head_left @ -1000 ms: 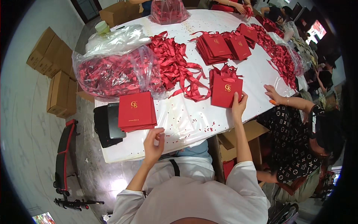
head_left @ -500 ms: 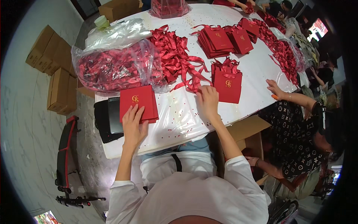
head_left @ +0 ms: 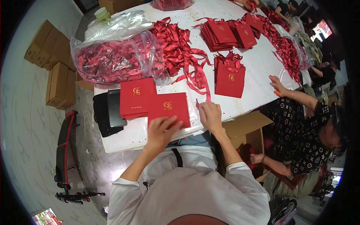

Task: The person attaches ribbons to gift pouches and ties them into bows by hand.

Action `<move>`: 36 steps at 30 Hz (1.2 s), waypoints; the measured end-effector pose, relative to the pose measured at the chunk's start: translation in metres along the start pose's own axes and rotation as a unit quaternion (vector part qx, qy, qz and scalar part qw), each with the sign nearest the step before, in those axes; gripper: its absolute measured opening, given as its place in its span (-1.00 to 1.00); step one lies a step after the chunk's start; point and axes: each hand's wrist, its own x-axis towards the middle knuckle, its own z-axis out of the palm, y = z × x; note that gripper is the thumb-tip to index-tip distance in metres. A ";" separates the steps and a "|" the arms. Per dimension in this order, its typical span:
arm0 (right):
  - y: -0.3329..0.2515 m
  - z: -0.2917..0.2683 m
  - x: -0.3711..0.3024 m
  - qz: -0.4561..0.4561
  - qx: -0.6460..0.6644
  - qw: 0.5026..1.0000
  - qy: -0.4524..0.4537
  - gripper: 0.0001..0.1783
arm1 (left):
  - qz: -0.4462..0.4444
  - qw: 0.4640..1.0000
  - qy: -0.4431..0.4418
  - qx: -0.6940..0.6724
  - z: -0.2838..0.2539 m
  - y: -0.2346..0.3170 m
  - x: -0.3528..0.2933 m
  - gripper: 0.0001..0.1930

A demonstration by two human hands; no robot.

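My left hand (head_left: 162,132) is curled over the near edge of a flat red paper bag (head_left: 170,107) with a gold emblem, fingertips on its face. This bag overlaps the right side of a stack of similar red bags (head_left: 137,95). At the right, my right hand (head_left: 210,115) pinches a red ribbon (head_left: 200,80), a short end of which sticks up beside the fingers. That ribbon trails back to a heap of loose red ribbons (head_left: 174,48). Just beyond my right hand lie red bags with ribbon handles (head_left: 229,80).
A clear plastic sack of red ribbons (head_left: 116,60) lies behind the stack. Black and grey flat items (head_left: 114,108) are at the left edge. More handled bags (head_left: 219,35) lie farther back. Right of me, another person (head_left: 300,127) reaches into an open carton (head_left: 245,127).
My left hand has moved right and nearer, sliding one bag off the stack. My right hand has come nearer with a ribbon end pinched in it. The view has shifted slightly.
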 end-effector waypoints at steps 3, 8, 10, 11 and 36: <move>-0.005 -0.014 -0.020 0.076 -0.019 0.996 -0.054 -0.91 | 0.014 0.999 -0.017 -0.039 0.022 0.026 -0.007 -0.47; -0.004 -0.031 -0.026 0.125 0.008 0.990 -0.057 -0.92 | 0.000 0.998 -0.046 -0.045 0.062 0.042 -0.031 -0.47; -0.002 -0.029 -0.020 0.176 0.062 0.982 -0.035 -0.88 | -0.008 0.998 -0.054 -0.041 0.068 0.041 -0.037 -0.50; -0.002 -0.026 -0.017 0.195 0.073 0.978 -0.015 -0.85 | -0.015 0.997 -0.061 -0.035 0.069 0.041 -0.037 -0.53; -0.041 -0.007 0.006 0.128 0.115 0.983 -0.065 -0.87 | -0.141 0.978 -0.089 -0.123 0.064 -0.010 0.045 -0.51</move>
